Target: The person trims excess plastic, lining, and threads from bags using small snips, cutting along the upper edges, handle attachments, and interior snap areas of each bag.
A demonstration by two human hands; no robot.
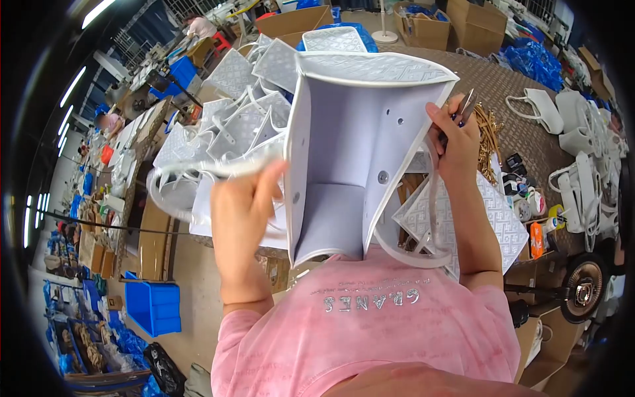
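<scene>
A white patterned handbag (334, 132) with a pale lavender lining stands tilted before my chest, its mouth facing me. Metal snap pieces and small holes show on its inner walls. My right hand (458, 139) grips the bag's right edge and also holds a small pointed metal tool (468, 104), whose exact kind I cannot make out. A white strap (433, 218) hangs below that hand. Beside the bag's left wall is my left hand (243, 212), smeared by motion, with one digit raised close to the wall. Behind it, another white strap (182, 171) loops out, also blurred.
White patterned bags (248, 122) are piled left of the work table (423, 61). Gold-coloured strips (487, 132) and small jars (522, 208) lie at right, with finished-looking white bags (539, 111) beyond. A blue crate (153, 308) stands on the floor; cardboard boxes (423, 30) are behind.
</scene>
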